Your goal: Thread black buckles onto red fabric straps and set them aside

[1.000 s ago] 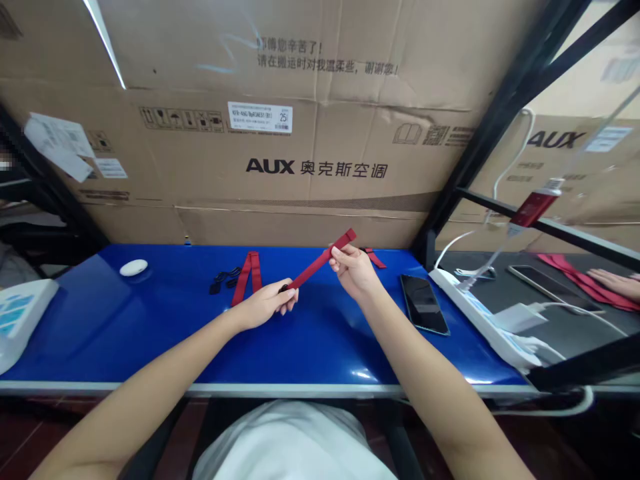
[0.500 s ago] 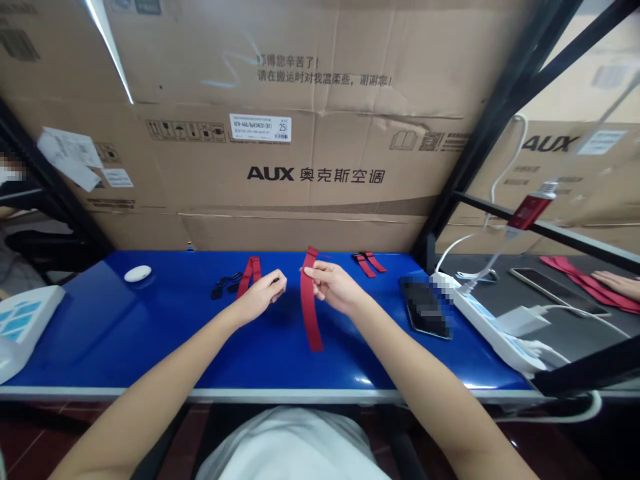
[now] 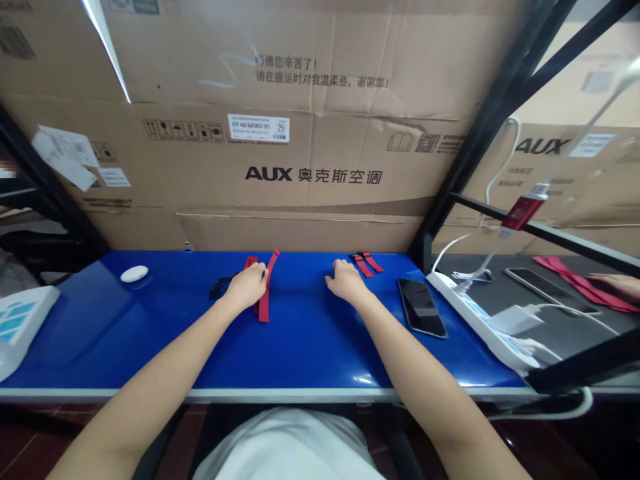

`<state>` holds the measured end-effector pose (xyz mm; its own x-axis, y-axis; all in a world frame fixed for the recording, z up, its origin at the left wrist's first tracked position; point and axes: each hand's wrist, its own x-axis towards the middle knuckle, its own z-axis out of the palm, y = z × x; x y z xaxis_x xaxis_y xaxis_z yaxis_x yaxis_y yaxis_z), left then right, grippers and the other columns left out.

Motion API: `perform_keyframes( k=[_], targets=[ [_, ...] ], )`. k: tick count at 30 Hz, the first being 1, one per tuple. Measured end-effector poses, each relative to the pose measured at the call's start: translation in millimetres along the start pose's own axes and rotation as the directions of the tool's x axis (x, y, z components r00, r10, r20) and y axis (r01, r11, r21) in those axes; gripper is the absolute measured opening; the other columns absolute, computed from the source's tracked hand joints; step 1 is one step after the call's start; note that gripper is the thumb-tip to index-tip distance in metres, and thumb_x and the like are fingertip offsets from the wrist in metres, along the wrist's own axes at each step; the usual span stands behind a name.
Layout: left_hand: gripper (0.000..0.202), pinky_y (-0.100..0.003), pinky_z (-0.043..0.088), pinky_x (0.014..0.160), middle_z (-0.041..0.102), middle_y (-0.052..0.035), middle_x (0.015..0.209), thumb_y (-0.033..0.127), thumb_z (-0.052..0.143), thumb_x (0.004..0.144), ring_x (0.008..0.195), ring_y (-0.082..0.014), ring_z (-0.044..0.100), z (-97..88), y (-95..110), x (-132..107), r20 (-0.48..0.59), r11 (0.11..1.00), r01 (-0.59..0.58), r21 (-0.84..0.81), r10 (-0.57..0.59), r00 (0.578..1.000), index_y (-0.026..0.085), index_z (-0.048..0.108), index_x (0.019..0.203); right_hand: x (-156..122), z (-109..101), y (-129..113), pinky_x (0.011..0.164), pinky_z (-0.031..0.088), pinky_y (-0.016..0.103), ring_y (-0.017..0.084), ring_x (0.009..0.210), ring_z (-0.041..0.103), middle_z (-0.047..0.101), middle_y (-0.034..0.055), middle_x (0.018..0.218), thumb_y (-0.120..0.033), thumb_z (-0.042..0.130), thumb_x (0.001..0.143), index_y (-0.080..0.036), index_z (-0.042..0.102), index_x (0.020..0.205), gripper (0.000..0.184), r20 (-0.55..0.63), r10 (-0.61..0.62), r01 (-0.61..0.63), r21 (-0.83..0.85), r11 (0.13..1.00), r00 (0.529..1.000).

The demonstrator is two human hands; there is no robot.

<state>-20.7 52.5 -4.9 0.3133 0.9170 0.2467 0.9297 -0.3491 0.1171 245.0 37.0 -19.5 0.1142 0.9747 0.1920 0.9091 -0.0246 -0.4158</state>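
Observation:
My left hand (image 3: 247, 283) is closed with its fingertips on a red strap (image 3: 265, 308), which passes beside the fingers and hangs or lies down toward me. A small dark bit shows at the fingertips, too small to name. Behind that hand another red strap (image 3: 251, 260) is partly hidden, and black cords (image 3: 218, 288) lie to its left. My right hand (image 3: 346, 280) is over the blue table, thumb and fingers apart, with nothing visible in it. Just beyond it are two short red straps (image 3: 367, 263) with black parts at their far ends.
A black phone (image 3: 423, 308) lies right of my right arm, near a white power strip (image 3: 483, 323). A white oval object (image 3: 134, 274) sits at left. Cardboard (image 3: 310, 227) walls the back edge. Another person's hand (image 3: 617, 285) rests by red straps on the neighbouring table.
The red strap has passed from my right hand to my left side. My right hand let go and moved right, toward the short straps; my left hand shifted slightly left.

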Motion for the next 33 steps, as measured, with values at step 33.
perform_keyframes(
  k=[33],
  targets=[
    [0.043, -0.05, 0.041, 0.09, 0.053, -0.0217, 0.125, 0.043, 0.048, 0.092, 0.115, -0.0387, 0.045, -6.7, 13, -32, -0.198, 0.983, -0.008, 0.182, 0.045, 0.979, 0.012, 0.059, 0.119, -4, 2, 9, 0.077, 0.043, 0.027, 0.017, 0.082, 0.059, 0.064, 0.0064, 0.098, -0.014, 0.063, 0.08, -0.018, 0.071, 0.095, 0.017, 0.09, -0.428, 0.421, 0.088, 0.903, 0.899]
  ],
)
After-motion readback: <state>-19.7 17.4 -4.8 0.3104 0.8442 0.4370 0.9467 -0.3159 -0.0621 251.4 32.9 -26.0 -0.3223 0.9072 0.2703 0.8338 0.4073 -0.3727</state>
